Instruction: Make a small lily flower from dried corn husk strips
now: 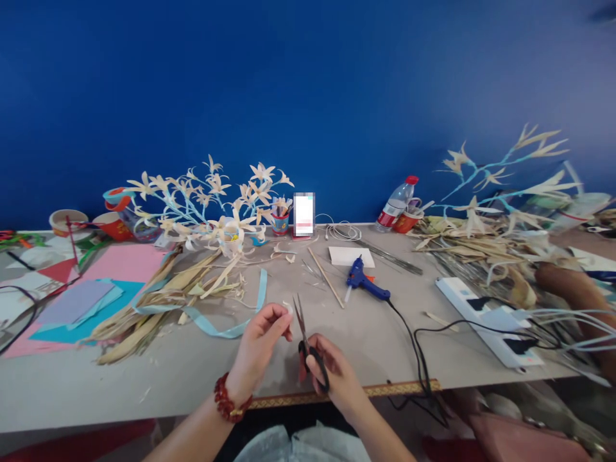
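My right hand (334,372) is closed around the black handles of a pair of scissors (315,366), fingers through the loops. The slim metal blades point away from me and stand slightly apart. Just left of the blades, my left hand (262,337) pinches a small whitish piece (288,307) between thumb and fingertips; its exact kind is too small to make out. Behind the left hand a light blue ribbon (216,330) curls over the table. Dried corn husks (144,314) lie to the left, and a blue glue gun (363,279) rests beyond the scissors on the right.
Husk flowers (212,205) on blue stems stand at the back left, more flowers (474,215) at the right. A power strip (486,324) with cables, a tilted bottle (397,204), a wooden stick (326,277), a white card (349,256) and coloured paper (129,301) lie around. Another person's arm (572,301) reaches in.
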The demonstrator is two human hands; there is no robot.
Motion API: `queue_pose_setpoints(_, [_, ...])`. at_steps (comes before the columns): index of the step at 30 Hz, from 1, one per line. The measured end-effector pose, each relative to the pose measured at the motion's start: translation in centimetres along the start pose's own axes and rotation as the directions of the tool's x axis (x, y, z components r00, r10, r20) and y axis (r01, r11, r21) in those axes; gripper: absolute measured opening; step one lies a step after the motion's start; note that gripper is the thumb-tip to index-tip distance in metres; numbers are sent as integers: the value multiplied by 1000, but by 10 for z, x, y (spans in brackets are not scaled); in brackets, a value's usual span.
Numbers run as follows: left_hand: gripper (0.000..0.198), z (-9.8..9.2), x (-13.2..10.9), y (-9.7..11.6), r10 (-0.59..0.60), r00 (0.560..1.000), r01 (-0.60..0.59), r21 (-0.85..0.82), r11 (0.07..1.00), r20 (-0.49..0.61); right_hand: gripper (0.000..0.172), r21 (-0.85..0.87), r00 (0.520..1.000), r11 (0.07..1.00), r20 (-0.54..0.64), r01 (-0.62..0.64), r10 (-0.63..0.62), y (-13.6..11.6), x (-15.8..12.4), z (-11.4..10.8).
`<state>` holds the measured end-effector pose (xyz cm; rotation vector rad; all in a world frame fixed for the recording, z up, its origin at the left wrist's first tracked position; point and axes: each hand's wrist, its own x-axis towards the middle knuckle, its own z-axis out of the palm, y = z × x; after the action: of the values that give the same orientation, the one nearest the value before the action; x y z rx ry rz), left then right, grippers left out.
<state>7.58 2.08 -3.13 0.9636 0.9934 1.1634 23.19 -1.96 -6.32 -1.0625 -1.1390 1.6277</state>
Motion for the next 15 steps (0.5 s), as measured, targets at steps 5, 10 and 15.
queue_pose_setpoints(5, [15, 3, 1, 4, -3, 1000, 0, -111, 994, -28, 50, -5, 1000, 1000, 11, 28, -28, 4, -2, -1])
queue_pose_setpoints(10, [17, 6, 2, 11, 0, 999, -6, -142, 990, -45, 50, -47, 997, 997, 45, 68, -65, 5, -10, -4])
queue_pose_setpoints(15, [17, 10, 2, 13, 8, 998, -17, -161, 987, -60, 52, -68, 998, 996, 37, 50, -47, 1, -10, -2])
